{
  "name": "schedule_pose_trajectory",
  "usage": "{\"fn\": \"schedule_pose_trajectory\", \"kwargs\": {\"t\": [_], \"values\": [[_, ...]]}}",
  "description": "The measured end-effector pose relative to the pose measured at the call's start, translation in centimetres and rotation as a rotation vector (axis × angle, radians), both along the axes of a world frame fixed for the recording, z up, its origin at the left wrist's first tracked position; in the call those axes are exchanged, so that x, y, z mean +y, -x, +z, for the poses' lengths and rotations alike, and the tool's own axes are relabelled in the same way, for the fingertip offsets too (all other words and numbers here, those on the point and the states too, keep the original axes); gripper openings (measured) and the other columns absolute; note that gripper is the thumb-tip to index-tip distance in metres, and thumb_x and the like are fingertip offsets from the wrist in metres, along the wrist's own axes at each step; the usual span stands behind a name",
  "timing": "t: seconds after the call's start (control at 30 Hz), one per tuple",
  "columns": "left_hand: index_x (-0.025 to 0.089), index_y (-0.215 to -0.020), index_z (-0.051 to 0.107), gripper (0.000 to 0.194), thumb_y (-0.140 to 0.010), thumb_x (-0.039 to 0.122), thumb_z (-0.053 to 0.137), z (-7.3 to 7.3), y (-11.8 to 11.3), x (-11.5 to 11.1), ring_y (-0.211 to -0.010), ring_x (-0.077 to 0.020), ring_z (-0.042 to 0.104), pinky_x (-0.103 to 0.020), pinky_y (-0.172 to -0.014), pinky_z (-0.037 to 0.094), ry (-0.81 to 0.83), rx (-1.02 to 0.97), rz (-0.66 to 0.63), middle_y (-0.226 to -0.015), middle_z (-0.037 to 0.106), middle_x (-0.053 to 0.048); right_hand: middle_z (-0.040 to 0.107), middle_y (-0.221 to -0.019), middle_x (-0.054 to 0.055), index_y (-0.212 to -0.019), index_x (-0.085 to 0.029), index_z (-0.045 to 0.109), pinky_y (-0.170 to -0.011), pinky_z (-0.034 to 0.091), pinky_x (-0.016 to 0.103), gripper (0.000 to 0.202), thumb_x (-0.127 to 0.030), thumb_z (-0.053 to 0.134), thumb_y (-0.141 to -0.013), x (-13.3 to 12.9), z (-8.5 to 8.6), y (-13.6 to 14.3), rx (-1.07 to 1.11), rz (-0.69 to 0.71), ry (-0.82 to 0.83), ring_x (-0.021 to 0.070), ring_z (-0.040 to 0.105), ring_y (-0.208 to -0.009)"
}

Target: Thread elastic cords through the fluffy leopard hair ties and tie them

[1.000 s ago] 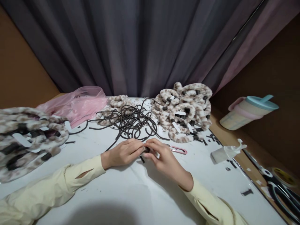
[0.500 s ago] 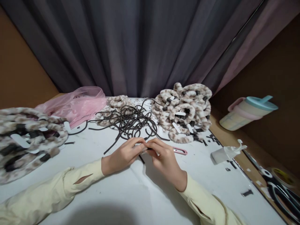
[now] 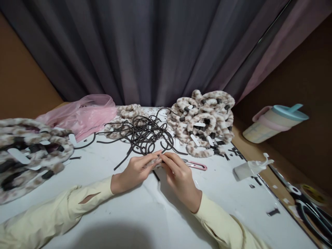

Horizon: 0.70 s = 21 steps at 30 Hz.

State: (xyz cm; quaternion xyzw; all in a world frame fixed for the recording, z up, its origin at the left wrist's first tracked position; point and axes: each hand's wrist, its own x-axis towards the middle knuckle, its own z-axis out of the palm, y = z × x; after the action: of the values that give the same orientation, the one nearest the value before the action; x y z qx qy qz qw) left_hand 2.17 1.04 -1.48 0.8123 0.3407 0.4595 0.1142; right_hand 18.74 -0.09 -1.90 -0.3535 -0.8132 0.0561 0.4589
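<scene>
My left hand [image 3: 137, 172] and my right hand [image 3: 181, 174] meet near the middle of the table, fingertips pinched together. A short dark cord [image 3: 156, 176] sticks out below the fingers, and its upper part is hidden in the pinch. Whatever else lies between the fingertips is too small and covered to make out. Just beyond my hands is a tangled heap of dark cords [image 3: 147, 133]. A pair of pink-handled thread snips [image 3: 198, 166] lies right of my right hand, its blade end partly behind the fingers.
Brown-and-white fluffy rings with white tags form a right pile [image 3: 204, 124] and a left pile [image 3: 33, 155]. A pink plastic bag [image 3: 85, 114] lies at the back left. On the right are a small white bottle [image 3: 249, 169], a lidded cup [image 3: 269, 126], scissors [image 3: 302, 204] and dark scraps.
My right hand has shifted slightly left, showing more of the snips. Both hands stay pinched together at the same spot.
</scene>
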Motion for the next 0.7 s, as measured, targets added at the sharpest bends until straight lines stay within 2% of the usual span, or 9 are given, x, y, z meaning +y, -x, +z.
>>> {"fn": "schedule_pose_trajectory", "kwargs": {"t": [0.33,0.47,0.7], "values": [[0.013,-0.095,0.066,0.015,-0.084,0.019,0.057,-0.5,-0.1,-0.2,-0.076,-0.0149,0.07,-0.016,-0.067,0.054,0.027,-0.035,0.051,-0.092,0.073,-0.008,0.059,-0.09,0.007,-0.105,-0.018,0.048,-0.072,0.051,0.029,0.022,-0.007,0.044,-0.086,-0.1,0.0,0.0,0.057,-0.031,0.176,0.0173,0.059,-0.082],[0.013,-0.094,0.065,0.014,-0.084,0.02,0.057,-0.6,0.0,-0.1,-0.067,-0.0135,0.069,-0.016,-0.06,0.053,0.023,-0.016,0.067,-0.088,0.073,-0.009,0.058,-0.092,0.01,-0.098,-0.016,0.049,-0.075,0.05,0.033,0.018,-0.006,0.039,-0.087,0.0,0.3,0.0,-0.019,-0.005,0.15,0.0201,0.056,-0.087],[0.012,-0.081,0.063,0.012,-0.085,0.017,0.052,0.4,-0.1,-0.2,-0.06,-0.0119,0.064,-0.017,-0.058,0.049,0.009,0.069,-0.024,-0.071,0.07,-0.006,0.059,-0.09,0.013,-0.095,-0.013,0.051,-0.072,0.051,0.036,0.025,0.001,0.036,-0.08,-0.2,0.4,-0.3,-0.086,0.054,0.058,0.0217,0.054,-0.083]]}}
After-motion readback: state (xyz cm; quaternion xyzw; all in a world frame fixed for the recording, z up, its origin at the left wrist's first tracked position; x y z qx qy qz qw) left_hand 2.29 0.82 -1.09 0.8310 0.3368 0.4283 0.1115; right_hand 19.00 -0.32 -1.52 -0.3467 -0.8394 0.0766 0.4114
